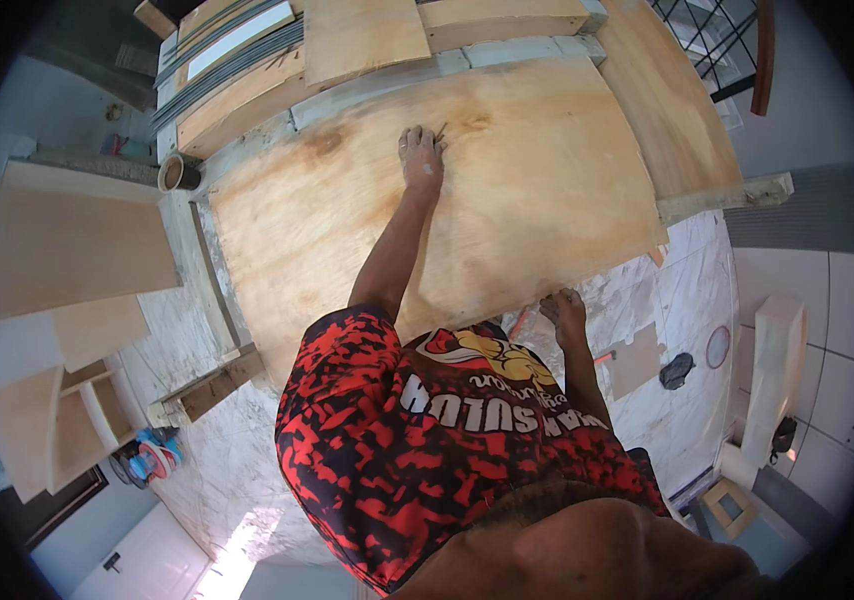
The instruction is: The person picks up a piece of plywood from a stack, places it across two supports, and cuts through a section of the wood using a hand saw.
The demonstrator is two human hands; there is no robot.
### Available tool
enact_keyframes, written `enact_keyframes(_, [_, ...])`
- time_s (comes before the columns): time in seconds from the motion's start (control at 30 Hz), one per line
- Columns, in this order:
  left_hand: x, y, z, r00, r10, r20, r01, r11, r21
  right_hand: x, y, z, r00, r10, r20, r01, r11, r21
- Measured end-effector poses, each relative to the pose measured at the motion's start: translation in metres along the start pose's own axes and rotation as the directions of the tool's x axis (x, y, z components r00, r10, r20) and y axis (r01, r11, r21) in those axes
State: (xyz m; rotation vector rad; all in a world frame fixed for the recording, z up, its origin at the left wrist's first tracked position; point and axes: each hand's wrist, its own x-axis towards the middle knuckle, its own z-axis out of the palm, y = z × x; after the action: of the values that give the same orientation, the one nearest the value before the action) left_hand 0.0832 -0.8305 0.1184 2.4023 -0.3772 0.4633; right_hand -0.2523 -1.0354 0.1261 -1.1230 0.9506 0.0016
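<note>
A large pale plywood sheet (547, 170) with brown blotches fills the middle, lying on a workbench. My left hand (421, 158) rests on it near the back, fingers slightly bent and apart, beside a small thin dark item too small to name. Lower right, my right hand (564, 310) has its fingers curled at the sheet's front edge, gripping it. Just below that edge, a red-orange thing (517, 325) is partly hidden by my clothing.
Boards and thin rods (229, 55) lie along the back, a cup-like container (178, 172) at back left. A wooden cabinet (57, 430) and a power tool (152, 455) are lower left. A long pale box (777, 350) and a dark bundle (677, 370) are at right.
</note>
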Motion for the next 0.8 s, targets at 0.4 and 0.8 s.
enact_keyframes(0.4, [0.010,0.010,-0.003,0.947,0.198,0.255,-0.258,0.939,0.229,-0.005,-0.005,0.003,1.000,0.002,-0.017,-0.002,1.000,0.008])
enact_keyframes(0.8, [0.013,-0.015,0.013,0.873,0.336,0.353,-0.465,0.793,0.395,-0.001,-0.002,0.004,1.000,-0.029,-0.011,0.029,1.000,0.007])
